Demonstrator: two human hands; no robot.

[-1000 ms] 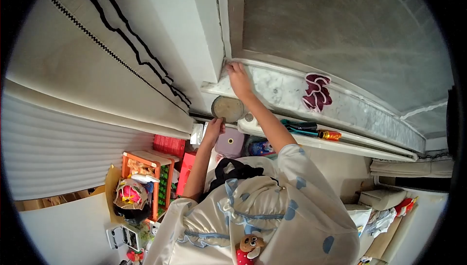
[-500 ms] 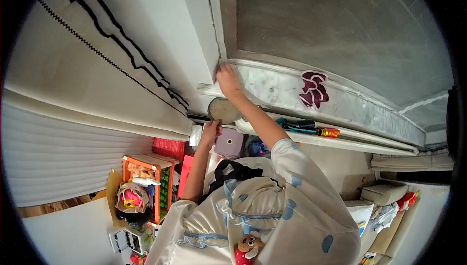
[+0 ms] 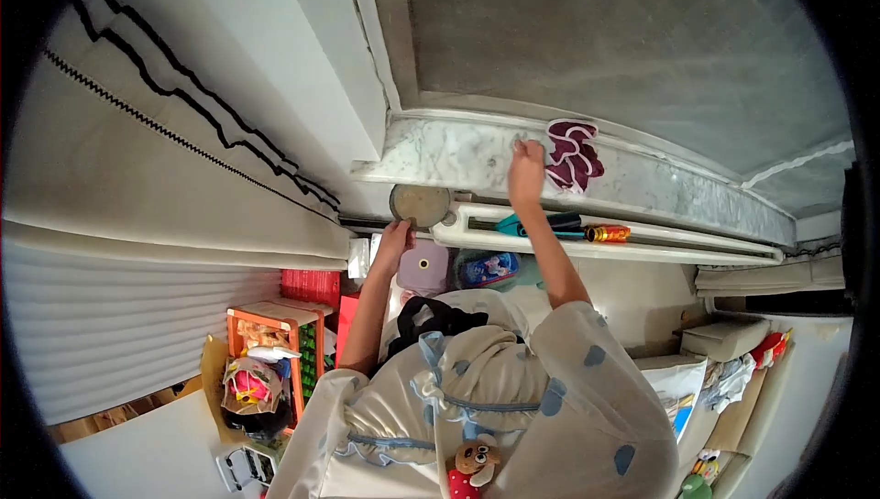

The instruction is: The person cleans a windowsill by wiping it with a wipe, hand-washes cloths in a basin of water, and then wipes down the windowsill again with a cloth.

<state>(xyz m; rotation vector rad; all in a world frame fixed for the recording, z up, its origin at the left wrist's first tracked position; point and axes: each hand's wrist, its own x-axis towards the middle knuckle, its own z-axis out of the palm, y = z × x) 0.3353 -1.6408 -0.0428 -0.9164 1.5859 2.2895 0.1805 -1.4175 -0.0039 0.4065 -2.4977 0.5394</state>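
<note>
My left hand (image 3: 395,241) is closed on the near rim of a round, shallow dish (image 3: 421,205), which it holds just below the marble sill (image 3: 440,153). Over the middle of the sill is my right hand (image 3: 526,169), its fingers drawn together; whatever they may hold is too small to make out. Just right of these fingers lies a crumpled maroon cloth with white edging (image 3: 575,154).
Below the sill runs a white radiator (image 3: 706,248) with dark and teal items and an orange-red tube (image 3: 608,233) on it. A mauve box (image 3: 423,266) and a blue packet (image 3: 490,268) lie nearer. An orange-framed shelf (image 3: 289,314) stands left, a curtain (image 3: 165,178) above it.
My right hand has moved right along the sill, from the corner by the window frame to beside the maroon cloth. My left hand still holds the dish. The view has shifted slightly.
</note>
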